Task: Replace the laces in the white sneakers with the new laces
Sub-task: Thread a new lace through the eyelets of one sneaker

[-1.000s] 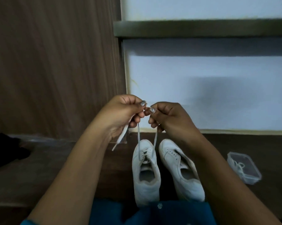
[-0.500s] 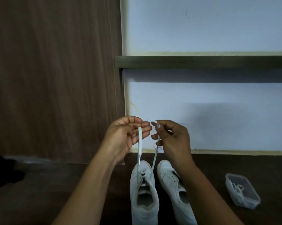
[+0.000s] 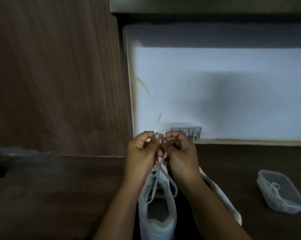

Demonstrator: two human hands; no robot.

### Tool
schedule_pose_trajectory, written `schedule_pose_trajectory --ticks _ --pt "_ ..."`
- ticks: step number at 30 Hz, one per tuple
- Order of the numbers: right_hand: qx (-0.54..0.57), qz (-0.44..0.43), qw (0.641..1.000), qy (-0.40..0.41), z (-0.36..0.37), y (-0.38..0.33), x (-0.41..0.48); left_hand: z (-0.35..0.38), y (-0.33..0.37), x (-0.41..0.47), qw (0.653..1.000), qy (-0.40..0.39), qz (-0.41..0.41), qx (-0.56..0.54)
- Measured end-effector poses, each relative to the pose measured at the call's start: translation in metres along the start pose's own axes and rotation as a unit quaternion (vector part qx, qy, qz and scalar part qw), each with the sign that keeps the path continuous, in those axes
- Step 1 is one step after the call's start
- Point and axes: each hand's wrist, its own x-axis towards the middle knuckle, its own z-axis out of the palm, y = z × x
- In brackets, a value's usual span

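White lace (image 3: 156,181) above the laced sneaker (image 3: 157,229) was pinched by left hand (image 3: 142,154) and right hand (image 3: 180,154); tying seemed underway, crossing ends next.

No legible text or labels

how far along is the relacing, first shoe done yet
Nearly: the first sneaker looks threaded, and the left hand and right hand pinch its lace ends together above it, apparently tying. The other sneaker, mostly behind the right arm, seems left; a coiled lace lies in the clear container.
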Motion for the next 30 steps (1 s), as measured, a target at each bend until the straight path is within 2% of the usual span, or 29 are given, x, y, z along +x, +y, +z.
schedule_pose_trajectory --ticks 7,9,11,13,15,19,24,30 --pt "-0.058 0.014 0.998 0.003 -0.004 -0.002 0.006 -0.024 -0.008 0.011 0.997 0.028 0.009 0.071" --pt "-0.091 0.026 0.996 -0.001 -0.014 -0.007 0.005 -0.032 -0.009 0.014 0.999 0.039 -0.024 0.029" --pt "-0.108 0.034 0.993 -0.020 -0.020 -0.009 0.001 -0.033 -0.008 0.012 0.997 0.014 -0.070 -0.013" --pt "-0.098 0.052 0.993 -0.034 -0.018 -0.007 -0.002 -0.028 -0.009 0.006 0.996 -0.033 -0.085 0.021" --pt "-0.070 0.070 0.995 -0.032 -0.013 -0.003 -0.004 -0.023 -0.010 0.001 0.994 -0.064 -0.066 0.060" --pt "-0.006 0.090 0.996 -0.006 -0.009 -0.002 -0.001 -0.019 -0.011 -0.005 0.992 -0.097 -0.069 0.048" --pt "-0.040 0.075 0.996 -0.011 -0.011 -0.007 -0.004 -0.022 -0.012 -0.002 0.993 -0.078 -0.085 0.020" --pt "0.009 0.063 0.998 0.017 -0.020 -0.014 -0.002 -0.030 -0.009 0.002 0.993 -0.044 -0.090 -0.065"
